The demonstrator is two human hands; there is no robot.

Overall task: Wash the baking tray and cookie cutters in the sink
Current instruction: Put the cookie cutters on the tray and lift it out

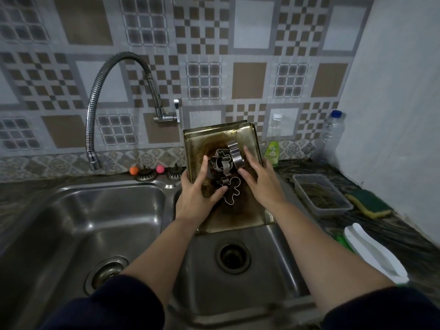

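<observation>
A stained, browned baking tray (198,144) leans in the right basin of the steel sink (240,294), with its top edge against the tiled wall. Several metal cookie cutters lie on it: a gingerbread-man cutter (232,192), a round band cutter (235,154) and a tangled cluster (220,161). My left hand (195,191) rests on the tray's left side with its fingers straight and its thumb touching the gingerbread cutter. My right hand (260,184) lies on the right side, fingers straight, beside the round cutter.
The flexible faucet (95,103) hangs over the left basin (95,222). On the right counter are a green dish-soap bottle (272,152), a clear water bottle (331,136), a plastic container (321,194), a green-yellow sponge (369,203) and a white brush (373,253).
</observation>
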